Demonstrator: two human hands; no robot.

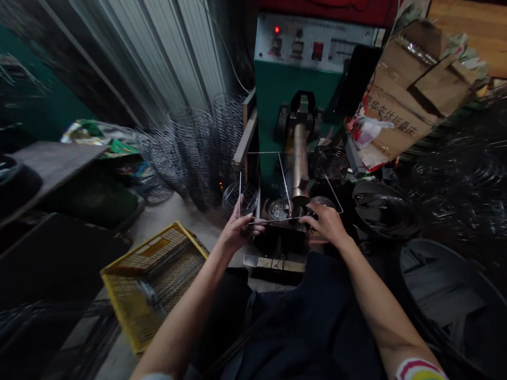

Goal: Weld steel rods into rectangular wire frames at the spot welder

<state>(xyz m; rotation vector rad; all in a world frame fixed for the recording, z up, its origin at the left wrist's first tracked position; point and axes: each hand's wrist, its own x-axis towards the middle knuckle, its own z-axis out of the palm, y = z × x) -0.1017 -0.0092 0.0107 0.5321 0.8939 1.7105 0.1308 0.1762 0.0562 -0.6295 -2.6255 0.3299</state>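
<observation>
Wire frame (264, 186): thin bent rods forming an open rectangle, held level in front of the green machine (295, 100), its near edge gripped at both ends. Head view, only view supplied.

Left hand (237, 229): closed on the frame's near-left corner, fingers curled round the wire, an upright rod rising just above the knuckles. Right hand (327, 222): closed on the near-right part of the frame, palm down, fingers wrapped over the wire close to the machine's lower electrode block. Exact finger contact at the weld pt. cannot be told; blur and dark.

Machine: green body, pale control panel (312, 45) w/ one red lamp lit at top left and a red switch near centre. A brass-coloured arm (300, 158) is seen running down the front toward the frame, its tip just above the near wire between both hands. A small fan grille (331, 163) is noted right of the arm.

Surroundings: stacked wire coils (194, 148) left of the machine, against corrugated sheeting. A yellow mesh crate (152, 282) on the floor, lower left, well apart from the hands. Torn cardboard (412, 89) w/ printed characters, upper right. Dark wire rings (386, 211) piled right of the machine. Dark apron (309, 322) across the lap.
</observation>
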